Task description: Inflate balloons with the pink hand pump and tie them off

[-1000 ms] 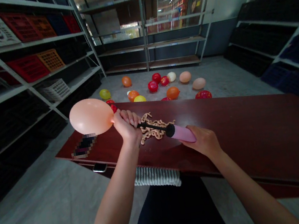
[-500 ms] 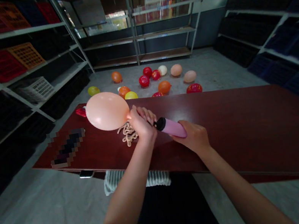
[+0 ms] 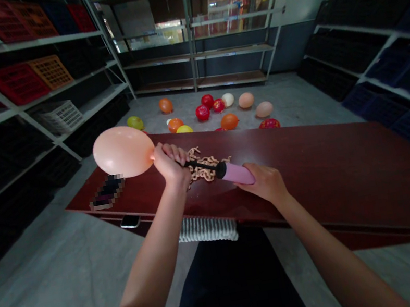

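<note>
My left hand (image 3: 170, 163) is closed around the neck of an inflated peach balloon (image 3: 124, 152) and the end of the pump's black rod. The balloon points left, over the table's left part. My right hand (image 3: 263, 180) grips the pink barrel of a balloon pump (image 3: 238, 173). Between my hands the black rod (image 3: 201, 164) is drawn out of the barrel. Behind and below it, a pile of uninflated beige balloons (image 3: 205, 173) lies on the dark red table (image 3: 322, 170). My fingers hide the place where balloon and pump meet.
A blurred-out phone-like object (image 3: 107, 191) lies on the table's left part. A grey ribbed cloth (image 3: 208, 228) hangs at the front edge. Beyond the table, several balloons, among them an orange balloon (image 3: 229, 121), lie on the floor. Shelves with crates (image 3: 51, 72) stand around.
My left hand and the balloon have moved left, away from my right hand. The black rod now shows at length between my hands, and more of the beige pile is visible.
</note>
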Action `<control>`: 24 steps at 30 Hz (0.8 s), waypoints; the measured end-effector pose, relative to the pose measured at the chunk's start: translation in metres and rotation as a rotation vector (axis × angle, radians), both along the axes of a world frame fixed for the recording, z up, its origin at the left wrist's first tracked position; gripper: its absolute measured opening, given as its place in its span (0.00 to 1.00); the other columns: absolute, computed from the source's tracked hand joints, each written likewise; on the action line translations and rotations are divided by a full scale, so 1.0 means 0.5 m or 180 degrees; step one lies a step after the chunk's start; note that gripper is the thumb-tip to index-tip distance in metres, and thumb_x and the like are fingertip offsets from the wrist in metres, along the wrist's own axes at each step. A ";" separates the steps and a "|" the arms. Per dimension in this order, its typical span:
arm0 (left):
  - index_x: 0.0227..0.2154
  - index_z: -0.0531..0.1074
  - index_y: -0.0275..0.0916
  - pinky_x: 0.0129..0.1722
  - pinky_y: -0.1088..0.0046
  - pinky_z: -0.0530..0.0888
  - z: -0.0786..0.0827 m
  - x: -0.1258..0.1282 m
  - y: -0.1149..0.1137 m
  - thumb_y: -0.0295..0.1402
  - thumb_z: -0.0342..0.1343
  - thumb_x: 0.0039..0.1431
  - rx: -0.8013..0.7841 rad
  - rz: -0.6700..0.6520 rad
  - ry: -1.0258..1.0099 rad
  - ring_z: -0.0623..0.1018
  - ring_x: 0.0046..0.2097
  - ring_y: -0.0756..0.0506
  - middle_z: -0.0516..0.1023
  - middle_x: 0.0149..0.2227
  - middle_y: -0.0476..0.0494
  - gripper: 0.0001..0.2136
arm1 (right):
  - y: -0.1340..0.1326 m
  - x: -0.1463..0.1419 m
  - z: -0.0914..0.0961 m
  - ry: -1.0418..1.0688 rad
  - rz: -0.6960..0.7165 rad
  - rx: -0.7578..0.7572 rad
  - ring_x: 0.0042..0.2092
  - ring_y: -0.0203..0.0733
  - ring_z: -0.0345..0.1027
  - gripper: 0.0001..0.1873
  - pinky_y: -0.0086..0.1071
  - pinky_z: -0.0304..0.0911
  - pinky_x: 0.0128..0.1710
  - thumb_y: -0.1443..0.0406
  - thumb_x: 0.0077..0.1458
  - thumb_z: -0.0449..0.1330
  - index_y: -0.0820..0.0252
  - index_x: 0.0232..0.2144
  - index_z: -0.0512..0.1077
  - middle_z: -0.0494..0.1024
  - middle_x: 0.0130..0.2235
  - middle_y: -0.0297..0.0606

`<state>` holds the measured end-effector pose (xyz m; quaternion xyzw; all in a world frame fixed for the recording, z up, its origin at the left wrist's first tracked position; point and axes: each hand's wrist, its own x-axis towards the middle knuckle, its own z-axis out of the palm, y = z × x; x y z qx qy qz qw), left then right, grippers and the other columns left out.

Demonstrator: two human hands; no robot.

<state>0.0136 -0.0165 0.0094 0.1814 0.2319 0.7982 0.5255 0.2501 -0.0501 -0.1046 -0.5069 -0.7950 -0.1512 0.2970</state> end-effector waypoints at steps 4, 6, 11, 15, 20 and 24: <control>0.13 0.47 0.39 0.15 0.76 0.52 0.018 -0.065 -0.020 0.29 0.39 0.67 0.0006 0.0122 0.0034 0.51 0.12 0.55 0.47 0.11 0.54 0.24 | -0.002 -0.001 0.006 -0.0091 0.0096 -0.0148 0.34 0.42 0.75 0.21 0.31 0.60 0.33 0.47 0.55 0.59 0.58 0.39 0.73 0.80 0.34 0.39; 0.13 0.47 0.39 0.15 0.75 0.51 0.025 -0.088 -0.025 0.28 0.39 0.67 0.0061 0.0190 0.0048 0.51 0.12 0.54 0.46 0.11 0.54 0.23 | 0.000 0.000 0.005 -0.0089 0.0165 -0.0180 0.35 0.43 0.75 0.22 0.31 0.61 0.33 0.48 0.55 0.59 0.58 0.40 0.73 0.81 0.34 0.40; 0.13 0.48 0.39 0.15 0.75 0.51 0.035 -0.088 -0.016 0.30 0.40 0.68 0.0145 0.0309 0.0027 0.50 0.12 0.54 0.47 0.12 0.54 0.24 | 0.007 0.009 -0.006 -0.0031 -0.0027 -0.0123 0.34 0.44 0.75 0.24 0.33 0.61 0.33 0.46 0.53 0.60 0.59 0.41 0.73 0.81 0.35 0.40; 0.14 0.48 0.39 0.14 0.75 0.51 0.042 -0.053 0.014 0.33 0.42 0.69 0.0187 0.0231 0.0007 0.50 0.12 0.55 0.46 0.12 0.55 0.25 | 0.010 0.016 -0.008 0.0104 -0.0318 0.0000 0.32 0.45 0.74 0.24 0.33 0.60 0.31 0.46 0.52 0.60 0.59 0.40 0.74 0.81 0.33 0.39; 0.15 0.47 0.40 0.15 0.76 0.53 0.041 0.001 0.045 0.37 0.44 0.70 0.0028 0.0068 0.0125 0.50 0.13 0.55 0.47 0.12 0.55 0.26 | 0.013 0.017 -0.008 0.0191 -0.0454 0.0011 0.30 0.44 0.73 0.24 0.33 0.58 0.30 0.46 0.51 0.60 0.58 0.38 0.74 0.80 0.32 0.39; 0.15 0.47 0.40 0.15 0.76 0.53 0.014 0.075 0.050 0.37 0.43 0.71 -0.0049 -0.0115 0.0218 0.50 0.13 0.55 0.47 0.12 0.56 0.25 | 0.016 0.018 -0.010 0.0275 -0.0472 0.0008 0.32 0.45 0.74 0.25 0.33 0.58 0.30 0.45 0.52 0.59 0.59 0.40 0.73 0.80 0.32 0.40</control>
